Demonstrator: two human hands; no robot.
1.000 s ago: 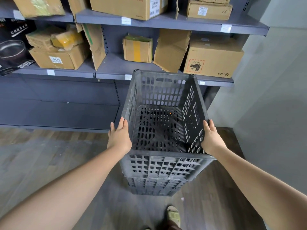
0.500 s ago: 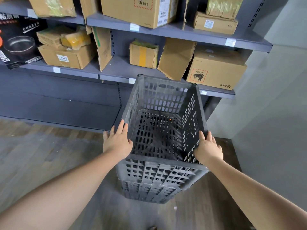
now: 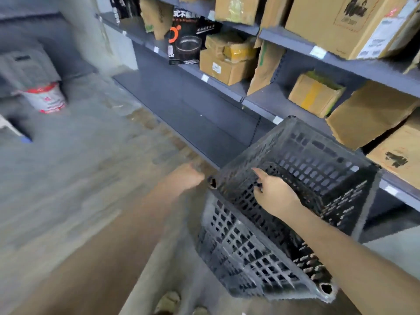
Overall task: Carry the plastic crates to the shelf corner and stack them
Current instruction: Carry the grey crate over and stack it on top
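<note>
Item: dark grey slotted plastic crate (image 3: 295, 201), lower right of the frame, against the base of the grey shelf unit (image 3: 261, 96). A second lattice wall shows below the upper rim, which suggests one crate seated on another, though blur prevents confirming this. No contents visible inside the upper crate.

Hands: the right hand (image 3: 276, 193) lies over the crate's near rim, forefinger extended, the other fingers loosely bent; whether it pinches the rim or only rests on it cannot be told. The left hand (image 3: 187, 176), centre of the frame just left of the crate's corner, is motion-blurred; it appears apart from the crate, and its finger posture cannot be read.

Step, as judged: the placing of this crate looks finished or nearly so, with the view tilted toward the open floor at left. The next move likely calls for letting go, checking that the crate sits square, and fetching any further crate; none is visible elsewhere.

Other containers:
- White bucket with red band (image 3: 44, 98), upper left, on the floor; contents hidden.
- Cardboard boxes (image 3: 227, 67) on the shelves, upper right, mostly closed; several torn or crumpled.
- Black printed carton showing a bowl (image 3: 188, 42), upper centre, upright on the shelf.
</note>
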